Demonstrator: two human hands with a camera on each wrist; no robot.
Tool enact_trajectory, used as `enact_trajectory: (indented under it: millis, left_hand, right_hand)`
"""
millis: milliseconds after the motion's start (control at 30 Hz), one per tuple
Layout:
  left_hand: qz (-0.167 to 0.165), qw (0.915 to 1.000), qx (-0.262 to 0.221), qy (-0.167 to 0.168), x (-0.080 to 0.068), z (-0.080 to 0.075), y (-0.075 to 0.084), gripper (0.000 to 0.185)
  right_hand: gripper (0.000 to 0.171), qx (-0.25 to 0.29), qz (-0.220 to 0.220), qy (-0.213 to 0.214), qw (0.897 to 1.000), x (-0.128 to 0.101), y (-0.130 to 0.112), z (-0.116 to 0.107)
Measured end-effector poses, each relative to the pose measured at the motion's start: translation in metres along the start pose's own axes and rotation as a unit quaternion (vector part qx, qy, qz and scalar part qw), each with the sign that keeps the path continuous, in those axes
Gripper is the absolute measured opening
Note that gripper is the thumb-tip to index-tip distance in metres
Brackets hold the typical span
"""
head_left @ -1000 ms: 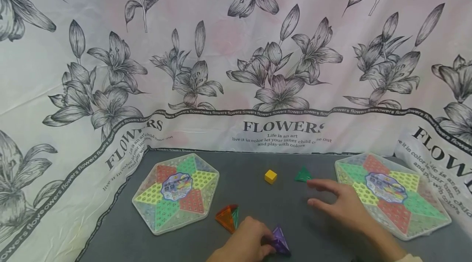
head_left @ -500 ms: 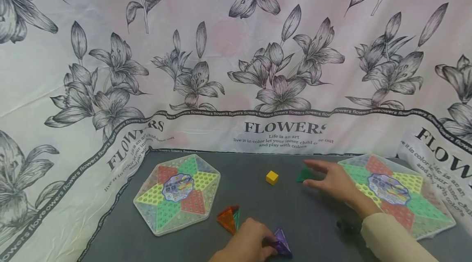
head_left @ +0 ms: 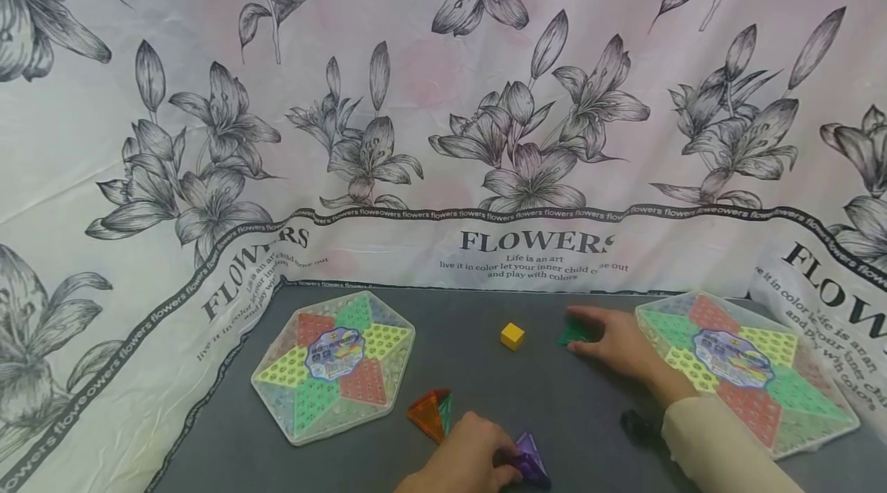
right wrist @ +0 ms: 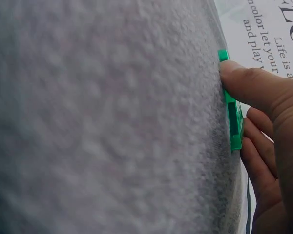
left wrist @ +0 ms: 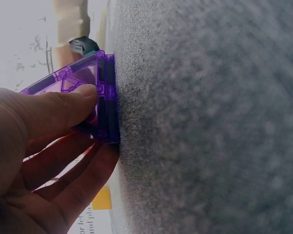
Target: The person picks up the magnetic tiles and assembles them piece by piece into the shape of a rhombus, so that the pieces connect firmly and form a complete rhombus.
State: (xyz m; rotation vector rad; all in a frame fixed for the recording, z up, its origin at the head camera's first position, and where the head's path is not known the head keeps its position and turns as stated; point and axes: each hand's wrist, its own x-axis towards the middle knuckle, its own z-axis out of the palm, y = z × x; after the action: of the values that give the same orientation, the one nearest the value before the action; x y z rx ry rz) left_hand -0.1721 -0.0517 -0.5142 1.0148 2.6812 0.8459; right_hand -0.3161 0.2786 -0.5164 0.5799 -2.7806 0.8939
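Left hand [head_left: 460, 462] has its fingers clamped on the purple triangle [left wrist: 83, 95] at the desk's [head_left: 485, 377] near edge. Right hand [head_left: 620, 343] is only pinching the green triangle [head_left: 572, 333] mid-desk, so nothing's joined yet. Orange triangle [head_left: 428, 413] sits untouched.

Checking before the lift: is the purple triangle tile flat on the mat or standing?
Standing on edge. The purple tile meets the grey mat by one edge only, pinched by the left hand.

My makeshift home play corner, a grey felt table [head_left: 485, 400] before me, a lily-printed cloth [head_left: 443, 131] hung as backdrop, two star-patterned game boards [head_left: 333, 363] [head_left: 744, 366], bright toy tiles [head_left: 431, 414] scattered between them
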Motion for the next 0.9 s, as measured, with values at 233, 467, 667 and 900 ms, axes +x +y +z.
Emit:
enact_trajectory:
  millis: [233, 467, 667, 900]
  left_hand:
    - [0.011, 0.9999, -0.001, 0.008, 0.009, 0.029, -0.033, 0.013]
    - [0.011, 0.9998, 0.003, 0.014, 0.004, 0.014, -0.015, 0.012]
    - [-0.009, 0.9999, -0.011, -0.003, -0.003, -0.007, 0.009, 0.01]
    - [-0.031, 0.9993, -0.018, -0.01, -0.005, -0.017, 0.021, 0.011]
  right_hand:
    - [0.066, 0.011, 0.007, 0.001, 1.0, -0.008, -0.012, -0.002]
    - [0.066, 0.013, 0.006, -0.007, 1.0, -0.036, -0.043, -0.007]
    - [0.065, 0.006, -0.027, -0.015, 0.999, -0.072, -0.062, -0.005]
    - [0.065, 0.013, -0.116, -0.04, 0.992, -0.107, -0.067, 0.004]
